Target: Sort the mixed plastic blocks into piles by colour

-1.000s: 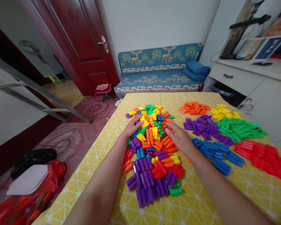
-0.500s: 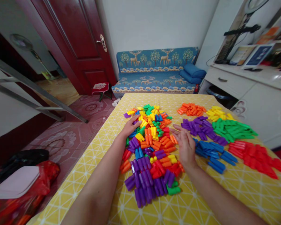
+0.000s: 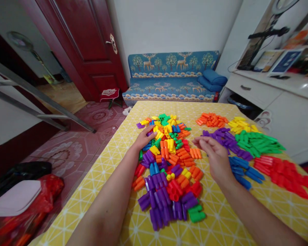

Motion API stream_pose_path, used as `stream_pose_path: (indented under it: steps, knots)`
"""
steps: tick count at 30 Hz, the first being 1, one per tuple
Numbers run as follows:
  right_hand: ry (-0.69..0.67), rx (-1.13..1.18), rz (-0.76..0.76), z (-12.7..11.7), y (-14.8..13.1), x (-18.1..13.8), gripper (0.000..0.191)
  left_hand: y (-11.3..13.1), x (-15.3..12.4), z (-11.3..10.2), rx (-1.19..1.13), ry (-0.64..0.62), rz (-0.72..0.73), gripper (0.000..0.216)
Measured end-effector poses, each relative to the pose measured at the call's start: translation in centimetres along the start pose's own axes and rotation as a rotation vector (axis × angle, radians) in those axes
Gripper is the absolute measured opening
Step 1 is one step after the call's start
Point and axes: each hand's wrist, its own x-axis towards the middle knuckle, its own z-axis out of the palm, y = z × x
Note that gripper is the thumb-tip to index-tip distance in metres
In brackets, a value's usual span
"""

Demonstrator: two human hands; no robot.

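Observation:
Over the left side of a mixed heap of bullet-shaped plastic building blocks (image 3: 169, 147) lies my left hand (image 3: 145, 136). Its fingers are stretched out and touch yellow and purple pieces there. My right hand (image 3: 217, 155) hovers between that heap and the sorted blocks, thumb and fingers drawn together; whatever they may hold is hidden. Close to its fingertips are some joined orange blocks (image 3: 195, 153). Just beyond the hand lie purple blocks (image 3: 227, 140), and blue blocks (image 3: 243, 171) sit by its wrist. Joined purple blocks (image 3: 157, 198) form the heap's near end.
On the yellow patterned tablecloth (image 3: 105, 191), separate groups of orange (image 3: 212, 119), yellow (image 3: 242, 125), green (image 3: 259, 143) and red blocks (image 3: 284, 172) lie to the right. A blue sofa (image 3: 169, 82) stands behind the table, a white cabinet (image 3: 279, 106) at the right.
My right hand has moved right, away from the mixed heap, and its fingers have come closer together. My left hand stays in place on the heap. The view has shifted slightly.

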Motion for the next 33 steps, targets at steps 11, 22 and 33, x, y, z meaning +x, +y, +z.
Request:
stream_pose_path:
  steps: [11,22,33]
  knots:
    - [-0.224,-0.833,-0.184,1.4,6.7,-2.5,0.064,0.0,0.0,0.1,-0.025,-0.001,-0.015,0.06]
    - [-0.068,-0.827,-0.24,4.9,7.1,4.1,0.054,0.4,-0.2,0.0,0.106,-0.03,0.061,0.068]
    - [-0.453,-0.732,-0.559,5.9,2.6,1.1,0.057,1.8,-0.5,0.0,0.004,0.182,0.238,0.026]
